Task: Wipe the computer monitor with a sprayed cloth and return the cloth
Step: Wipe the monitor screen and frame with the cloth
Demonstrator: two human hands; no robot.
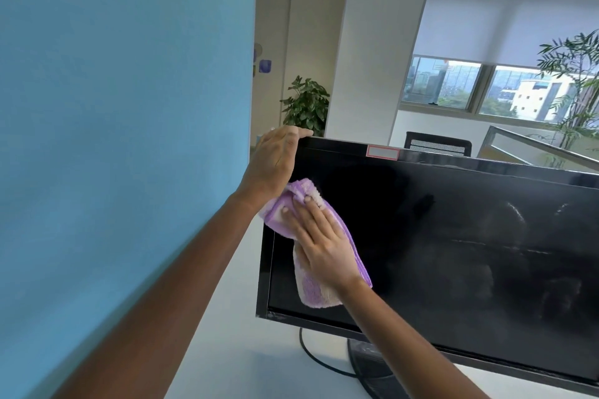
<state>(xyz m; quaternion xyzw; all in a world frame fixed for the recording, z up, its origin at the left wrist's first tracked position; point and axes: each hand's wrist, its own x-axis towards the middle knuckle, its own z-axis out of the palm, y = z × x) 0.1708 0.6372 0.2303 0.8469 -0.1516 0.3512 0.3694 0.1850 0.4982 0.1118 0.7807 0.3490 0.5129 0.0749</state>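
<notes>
A black computer monitor (453,236) stands on a white desk, its dark screen streaked with smears toward the right. My left hand (275,162) grips the monitor's top left corner, fingers curled over the upper edge. My right hand (319,243) lies flat on a purple and cream cloth (316,293), pressing it against the left part of the screen. The cloth's top bunches up under my left wrist, and its lower end hangs below my right palm.
A blue partition wall (129,139) runs close along the left. A black cable (319,361) and the monitor's base (372,369) rest on the white desk (233,350). Behind are a potted plant (306,105), a black chair back (437,144), a glass divider and windows.
</notes>
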